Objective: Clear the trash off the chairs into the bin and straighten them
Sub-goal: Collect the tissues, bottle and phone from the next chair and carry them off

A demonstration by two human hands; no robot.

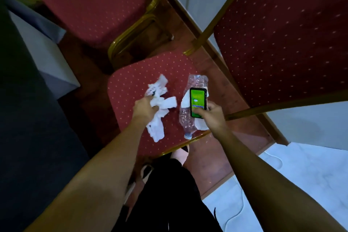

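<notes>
A red dotted chair seat [130, 84] with a gold frame lies below me. White crumpled tissue paper [160, 111] is spread across its middle, and my left hand [145, 108] is closed on a bunch of it. To the right lies a crushed clear plastic bottle [195, 83] with its cap toward me, beside a white napkin [185, 100]. My right hand [212, 115] grips a green Mentos pack [197, 101] just above the bottle. No bin is in view.
A second red chair [92, 3] stands farther back on the left. A red chair back [282, 34] fills the upper right. A white-draped table [43, 51] stands at the left. My dark trousers and feet are at the chair's near edge.
</notes>
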